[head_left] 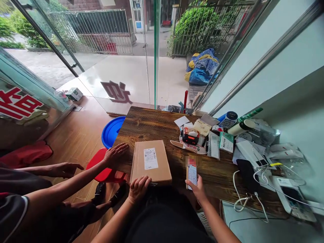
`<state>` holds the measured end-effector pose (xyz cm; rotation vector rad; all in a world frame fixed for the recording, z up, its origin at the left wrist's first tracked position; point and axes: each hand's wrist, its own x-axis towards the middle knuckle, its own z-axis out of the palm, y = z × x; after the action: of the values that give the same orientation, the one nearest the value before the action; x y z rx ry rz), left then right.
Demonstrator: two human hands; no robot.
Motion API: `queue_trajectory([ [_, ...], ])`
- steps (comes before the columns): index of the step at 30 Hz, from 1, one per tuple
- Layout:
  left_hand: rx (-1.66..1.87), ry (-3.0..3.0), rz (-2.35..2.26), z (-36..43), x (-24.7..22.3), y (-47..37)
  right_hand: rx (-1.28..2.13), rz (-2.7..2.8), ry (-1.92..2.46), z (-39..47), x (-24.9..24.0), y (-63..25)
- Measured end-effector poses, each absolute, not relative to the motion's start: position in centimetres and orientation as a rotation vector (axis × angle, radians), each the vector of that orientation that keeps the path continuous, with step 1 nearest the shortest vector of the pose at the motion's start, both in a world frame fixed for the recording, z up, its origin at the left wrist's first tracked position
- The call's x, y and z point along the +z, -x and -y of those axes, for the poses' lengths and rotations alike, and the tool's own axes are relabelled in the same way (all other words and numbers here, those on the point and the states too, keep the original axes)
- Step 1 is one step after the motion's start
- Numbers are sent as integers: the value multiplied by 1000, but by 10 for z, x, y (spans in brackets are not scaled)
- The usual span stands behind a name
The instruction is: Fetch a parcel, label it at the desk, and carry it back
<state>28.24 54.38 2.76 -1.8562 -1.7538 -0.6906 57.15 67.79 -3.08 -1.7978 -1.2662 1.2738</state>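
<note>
A closed cardboard box point(162, 158) lies flat on the dark wooden table point(149, 123), with a white printed label point(151, 158) on its top. My left hand point(138, 189) grips the near left edge of the box, its fingers curled over the top. To the right of the box, my right hand point(197, 189) is closed around a phone point(192, 173) with its screen lit and facing up. The upper part of that screen is blurred out.
Another person at the left rests one hand point(116, 153) on the table edge. A red stool point(97, 165) and a blue round stool point(108, 133) stand beside the table. An orange-black device point(190, 135), papers, a green box point(226, 141) and tangled cables point(244, 199) crowd the right side.
</note>
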Motion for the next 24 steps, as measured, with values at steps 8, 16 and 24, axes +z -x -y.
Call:
queue_trajectory([
  [8, -644, 1925, 1820, -534, -26, -282, 1019, 1524, 2141, -675, -32, -558],
  [16, -1740, 471, 3258, -523, 2, -272, 974, 1892, 1960, -664, -26, -533],
  [24, -2462, -423, 3390, -550, 17, -266, 1383, 2339, 1666, -646, -20, -475],
])
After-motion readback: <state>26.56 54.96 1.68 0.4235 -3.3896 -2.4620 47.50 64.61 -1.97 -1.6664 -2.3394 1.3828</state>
